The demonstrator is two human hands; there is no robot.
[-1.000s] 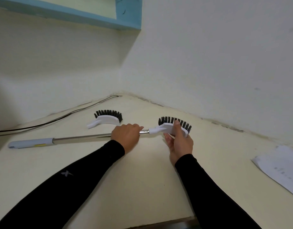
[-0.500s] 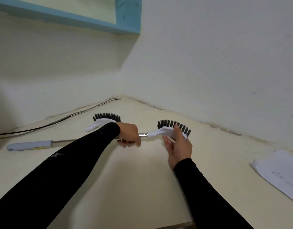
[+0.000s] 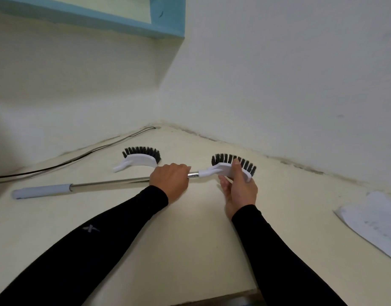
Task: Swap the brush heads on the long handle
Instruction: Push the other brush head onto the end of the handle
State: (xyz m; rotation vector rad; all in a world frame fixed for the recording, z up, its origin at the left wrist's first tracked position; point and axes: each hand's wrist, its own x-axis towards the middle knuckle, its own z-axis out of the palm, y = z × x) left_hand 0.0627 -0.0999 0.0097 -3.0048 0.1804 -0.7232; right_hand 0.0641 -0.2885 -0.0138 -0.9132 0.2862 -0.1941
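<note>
The long handle [image 3: 106,184] lies almost level across the cream surface [image 3: 190,250], its grey end piece at the far left. The left hand [image 3: 170,181] is clenched around the metal shaft near its right end. At that end a white brush head [image 3: 227,167] with black bristles pointing up sits on the handle. The right hand [image 3: 239,191] grasps this mounted head from below, with the thumb lying over its white back. A second brush head [image 3: 139,159] of the same kind rests on the surface just behind the shaft, apart from both hands. A black cable [image 3: 80,156] runs along the wall, and sheets of paper [image 3: 375,221] lie at the right.
</note>
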